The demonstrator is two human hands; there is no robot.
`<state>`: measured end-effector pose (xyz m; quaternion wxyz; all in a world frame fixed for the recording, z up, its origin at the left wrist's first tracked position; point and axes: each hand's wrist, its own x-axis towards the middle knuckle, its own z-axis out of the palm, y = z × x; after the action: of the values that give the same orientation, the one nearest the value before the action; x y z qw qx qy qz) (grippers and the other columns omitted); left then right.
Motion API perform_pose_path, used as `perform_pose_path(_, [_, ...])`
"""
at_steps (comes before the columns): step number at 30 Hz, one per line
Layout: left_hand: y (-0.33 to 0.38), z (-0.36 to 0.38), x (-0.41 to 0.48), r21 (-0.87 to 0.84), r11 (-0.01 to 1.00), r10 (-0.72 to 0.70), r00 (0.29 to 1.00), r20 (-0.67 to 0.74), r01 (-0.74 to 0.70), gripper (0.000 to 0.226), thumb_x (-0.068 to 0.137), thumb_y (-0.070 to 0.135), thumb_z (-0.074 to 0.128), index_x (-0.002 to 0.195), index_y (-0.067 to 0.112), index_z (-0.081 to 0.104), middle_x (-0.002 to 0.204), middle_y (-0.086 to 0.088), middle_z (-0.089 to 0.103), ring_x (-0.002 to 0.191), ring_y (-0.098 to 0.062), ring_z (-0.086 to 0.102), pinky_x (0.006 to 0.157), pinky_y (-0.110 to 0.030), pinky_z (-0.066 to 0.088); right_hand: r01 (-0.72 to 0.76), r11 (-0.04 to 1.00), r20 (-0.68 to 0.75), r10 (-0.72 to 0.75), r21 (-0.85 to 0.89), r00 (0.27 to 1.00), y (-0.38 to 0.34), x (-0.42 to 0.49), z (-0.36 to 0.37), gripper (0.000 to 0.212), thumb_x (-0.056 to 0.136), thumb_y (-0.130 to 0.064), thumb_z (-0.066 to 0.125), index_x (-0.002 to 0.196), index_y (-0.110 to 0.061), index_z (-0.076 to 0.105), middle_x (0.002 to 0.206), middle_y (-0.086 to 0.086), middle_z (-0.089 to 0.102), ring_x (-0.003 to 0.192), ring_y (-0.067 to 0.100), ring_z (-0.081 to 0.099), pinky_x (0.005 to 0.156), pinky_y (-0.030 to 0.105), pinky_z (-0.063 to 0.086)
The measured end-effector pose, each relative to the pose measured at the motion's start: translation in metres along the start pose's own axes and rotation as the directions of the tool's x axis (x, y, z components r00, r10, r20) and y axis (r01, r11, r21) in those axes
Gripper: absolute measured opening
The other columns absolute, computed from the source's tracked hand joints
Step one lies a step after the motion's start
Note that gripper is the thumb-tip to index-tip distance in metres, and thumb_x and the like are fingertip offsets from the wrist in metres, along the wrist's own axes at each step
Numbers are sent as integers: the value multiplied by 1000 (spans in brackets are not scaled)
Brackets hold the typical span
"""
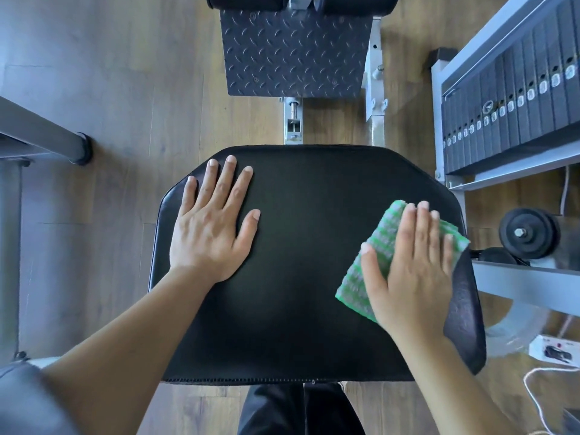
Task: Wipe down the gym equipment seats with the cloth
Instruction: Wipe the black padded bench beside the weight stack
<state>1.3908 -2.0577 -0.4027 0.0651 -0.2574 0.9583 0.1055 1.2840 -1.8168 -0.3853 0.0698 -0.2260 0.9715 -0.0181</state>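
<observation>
A wide black padded seat (307, 265) fills the middle of the head view. My left hand (213, 224) lies flat on its left part, fingers spread and straight. A green and grey checked cloth (373, 255) lies on the seat's right side, near the right edge. My right hand (411, 268) presses flat on top of the cloth with straight fingers, covering most of it. The cloth's left edge and far corner show beyond the hand.
Beyond the seat is a dark checker-plate footrest (295, 48) on a metal frame. A weight stack (514, 98) stands at the right, with a black pulley wheel (527, 233) below it. A grey machine leg (40, 133) is at the left. White cables (533, 394) lie on the wooden floor.
</observation>
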Motion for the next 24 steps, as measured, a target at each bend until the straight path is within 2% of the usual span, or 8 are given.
perform_pose_path(3, [0, 0, 0, -1, 1000, 1, 1000, -1, -1, 61, 95, 48, 17, 153, 26, 14, 161, 2, 6, 148, -20, 2, 119, -43, 4, -68, 998, -30, 68, -7, 997, -8, 40, 3, 79, 93, -55, 20, 151, -1, 17, 158, 18, 17, 146, 30, 15, 119, 45, 8])
perform_pose_path(5, [0, 0, 0, -4, 1000, 1, 1000, -1, -1, 62, 95, 48, 17, 153, 26, 14, 161, 2, 6, 148, -20, 1, 119, -42, 3, -39, 999, -16, 39, -6, 999, -19, 74, 4, 81, 91, -55, 17, 151, -1, 17, 157, 18, 19, 146, 31, 16, 118, 45, 7])
perform_pose_path(8, [0, 0, 0, -5, 1000, 3, 1000, -1, -3, 62, 95, 49, 17, 153, 26, 13, 161, 2, 5, 148, -20, 1, 119, -42, 3, 144, 989, 28, -144, -10, 989, -44, 109, 7, 80, 90, -55, 16, 150, -2, 20, 156, 16, 24, 146, 31, 17, 119, 45, 7])
perform_pose_path(11, [0, 1, 0, -7, 1000, 4, 1000, 0, -4, 61, 96, 49, 17, 153, 27, 13, 161, 2, 5, 148, -19, 0, 119, -43, 4, 333, 943, 60, -333, 6, 941, -70, 116, 11, 81, 89, -57, 13, 150, -5, 23, 155, 13, 27, 146, 28, 18, 119, 43, 7])
perform_pose_path(15, [-1, 0, 0, -9, 1000, 9, 1000, 1, -9, 60, 96, 49, 18, 153, 27, 13, 160, 2, 5, 148, -19, 0, 119, -44, 4, 429, 903, 61, -429, 9, 901, -78, 112, 14, 80, 91, -59, 13, 151, -7, 21, 157, 12, 25, 147, 26, 16, 120, 42, 7])
perform_pose_path(18, [-1, 0, 0, -4, 1000, 7, 1000, 7, -7, 60, 96, 48, 19, 153, 26, 14, 160, 2, 6, 148, -19, 0, 120, -43, 3, 379, 925, 23, -379, 20, 925, -61, 118, 12, 77, 92, -59, 19, 148, -8, 30, 151, 11, 36, 143, 28, 25, 119, 43, 11])
perform_pose_path(21, [0, -1, 0, -4, 1000, 3, 1000, 14, -2, 61, 96, 49, 18, 153, 26, 13, 160, 2, 5, 148, -19, 0, 120, -43, 3, 245, 970, -38, -244, 8, 969, -38, 127, 9, 69, 91, -57, 26, 134, -6, 43, 133, 14, 52, 130, 33, 41, 113, 46, 23])
perform_pose_path(24, [0, -2, 0, -12, 1000, 4, 1000, 10, -4, 61, 96, 48, 18, 152, 26, 13, 160, 1, 6, 148, -20, 1, 119, -44, 5, 180, 984, -38, -180, -16, 983, -32, 130, 6, 66, 90, -56, 25, 123, -4, 49, 121, 15, 56, 117, 35, 47, 105, 47, 29])
